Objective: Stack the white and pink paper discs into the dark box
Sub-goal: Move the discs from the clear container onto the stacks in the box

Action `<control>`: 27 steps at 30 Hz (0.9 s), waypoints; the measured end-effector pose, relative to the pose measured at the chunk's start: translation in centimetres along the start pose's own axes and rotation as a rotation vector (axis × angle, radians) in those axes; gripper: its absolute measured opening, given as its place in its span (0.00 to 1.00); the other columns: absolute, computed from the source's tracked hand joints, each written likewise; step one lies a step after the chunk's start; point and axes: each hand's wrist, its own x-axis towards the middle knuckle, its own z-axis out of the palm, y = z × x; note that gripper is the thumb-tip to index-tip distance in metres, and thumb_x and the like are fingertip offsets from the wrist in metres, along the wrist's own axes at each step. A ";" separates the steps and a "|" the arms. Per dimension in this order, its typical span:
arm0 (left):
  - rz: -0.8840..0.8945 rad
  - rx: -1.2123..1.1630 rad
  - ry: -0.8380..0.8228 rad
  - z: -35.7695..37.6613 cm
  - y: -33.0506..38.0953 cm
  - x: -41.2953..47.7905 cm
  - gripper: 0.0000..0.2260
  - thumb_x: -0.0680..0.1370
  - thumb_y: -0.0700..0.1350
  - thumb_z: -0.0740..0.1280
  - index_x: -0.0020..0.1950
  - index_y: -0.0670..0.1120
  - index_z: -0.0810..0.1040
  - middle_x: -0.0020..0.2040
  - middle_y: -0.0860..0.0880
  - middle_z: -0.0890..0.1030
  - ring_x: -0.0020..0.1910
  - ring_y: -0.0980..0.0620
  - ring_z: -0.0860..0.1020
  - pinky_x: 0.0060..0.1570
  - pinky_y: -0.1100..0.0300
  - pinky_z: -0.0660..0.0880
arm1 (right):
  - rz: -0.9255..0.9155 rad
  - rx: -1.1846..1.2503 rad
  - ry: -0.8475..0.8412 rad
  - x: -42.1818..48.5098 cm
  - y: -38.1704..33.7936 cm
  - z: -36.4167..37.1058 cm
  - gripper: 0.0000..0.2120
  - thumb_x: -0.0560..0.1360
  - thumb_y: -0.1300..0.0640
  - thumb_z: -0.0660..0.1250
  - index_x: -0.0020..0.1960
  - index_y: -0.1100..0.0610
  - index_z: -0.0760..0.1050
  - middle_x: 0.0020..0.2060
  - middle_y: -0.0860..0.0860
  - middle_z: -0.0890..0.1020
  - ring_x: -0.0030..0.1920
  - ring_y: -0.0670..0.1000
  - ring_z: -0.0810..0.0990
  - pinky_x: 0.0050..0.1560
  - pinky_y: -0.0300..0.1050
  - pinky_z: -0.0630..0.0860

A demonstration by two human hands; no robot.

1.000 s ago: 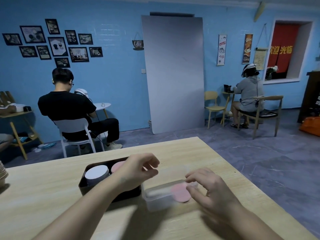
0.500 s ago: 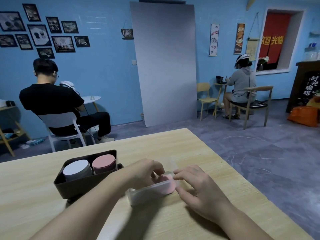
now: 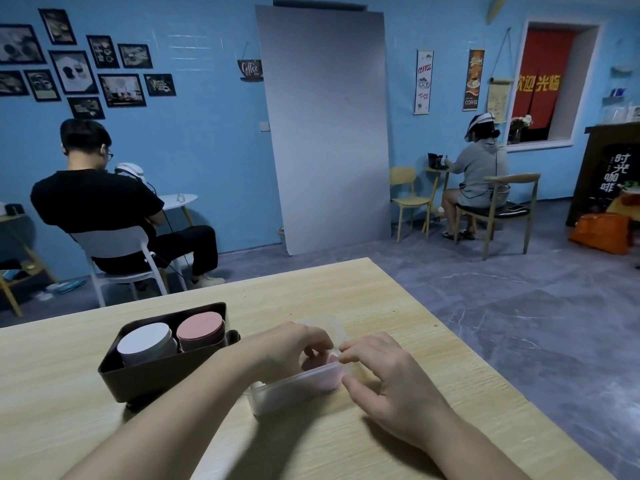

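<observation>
The dark box point(image 3: 145, 379) stands on the wooden table point(image 3: 381, 306), left of my hands. It holds a stack of white discs point(image 3: 143, 341) on the left and a stack of pink discs point(image 3: 200, 327) on the right. A clear plastic container point(image 3: 287, 391) lies to the right of the box with loose pink discs point(image 3: 323, 374) at its right end. My left hand point(image 3: 291, 348) reaches into the container, and its curled fingertips pinch at those pink discs. My right hand point(image 3: 381, 375) holds the container's right end, index fingertip on the rim and thumb against the wall.
The table's right edge point(image 3: 467, 341) drops to a grey floor. Two people sit with their backs to me: one on a white chair point(image 3: 114, 247) at the back left, one on a wooden chair point(image 3: 509, 206) at the back right. A grey board point(image 3: 325, 126) leans on the blue wall.
My left hand has come down from beside the dark box into the clear container. My right hand has shifted from over the pink discs to the container's right end.
</observation>
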 end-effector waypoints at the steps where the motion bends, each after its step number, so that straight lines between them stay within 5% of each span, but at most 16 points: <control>1: 0.002 -0.010 0.005 0.1 -0.2 0.1 0.17 0.78 0.47 0.68 0.67 0.54 0.78 0.59 0.57 0.82 0.58 0.58 0.79 0.60 0.58 0.77 | 0.003 -0.001 0.001 0.0 0.0 0.0 0.10 0.77 0.52 0.69 0.58 0.48 0.80 0.57 0.37 0.81 0.62 0.42 0.75 0.61 0.39 0.74; 10: -0.039 -0.260 0.104 -0.1 -1.3 -0.4 0.18 0.74 0.50 0.77 0.62 0.55 0.79 0.55 0.58 0.83 0.52 0.61 0.83 0.57 0.56 0.81 | -0.004 -0.008 0.018 -0.1 -0.1 0.0 0.10 0.76 0.52 0.70 0.57 0.45 0.79 0.58 0.36 0.81 0.61 0.41 0.75 0.59 0.39 0.75; 20: -0.017 -0.680 0.337 -3.0 -2.7 -5.5 0.31 0.63 0.48 0.81 0.65 0.53 0.77 0.60 0.49 0.84 0.60 0.55 0.82 0.62 0.53 0.79 | -0.043 -0.086 -0.022 1.5 -1.2 0.2 0.10 0.76 0.47 0.69 0.57 0.46 0.78 0.53 0.38 0.81 0.57 0.42 0.76 0.57 0.40 0.75; 27: -0.079 -0.667 0.441 -4.5 -6.0 -9.8 0.27 0.67 0.43 0.81 0.64 0.49 0.78 0.59 0.48 0.84 0.60 0.55 0.82 0.61 0.55 0.80 | -0.086 -0.108 -0.110 4.7 -4.3 2.2 0.11 0.77 0.42 0.64 0.53 0.47 0.79 0.49 0.40 0.81 0.54 0.43 0.77 0.52 0.43 0.77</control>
